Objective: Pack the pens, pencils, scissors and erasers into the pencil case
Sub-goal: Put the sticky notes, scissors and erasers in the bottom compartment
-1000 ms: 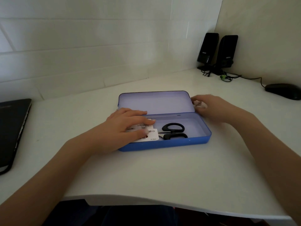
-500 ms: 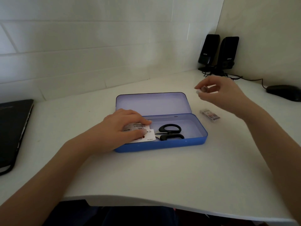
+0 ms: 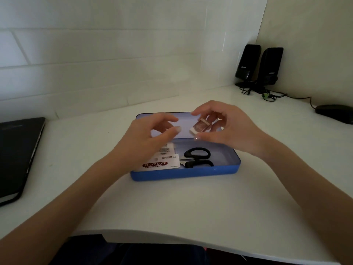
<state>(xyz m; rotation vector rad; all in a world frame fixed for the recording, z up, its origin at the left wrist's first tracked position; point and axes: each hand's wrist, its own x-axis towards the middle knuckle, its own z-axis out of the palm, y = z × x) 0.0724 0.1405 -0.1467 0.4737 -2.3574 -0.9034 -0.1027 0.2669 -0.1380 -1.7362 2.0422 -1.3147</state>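
Note:
A blue pencil case lies open on the white desk, lid folded back. Inside it rest black-handled scissors and a white sticky-note pack at the left. My right hand hovers above the case's back edge, pinching a small eraser in a brownish sleeve between thumb and fingers. My left hand floats just left of it, over the case's left half, fingers curled apart and holding nothing. A gap separates the two hands.
A black laptop lies at the left edge of the desk. Two black speakers with cables stand in the back right corner, and a black mouse sits at the far right. The desk's front edge curves near my body.
My left hand lifted off the sticky-note pack. My right hand came in from the right with the eraser to above the case. The eraser that lay right of the case is gone from there.

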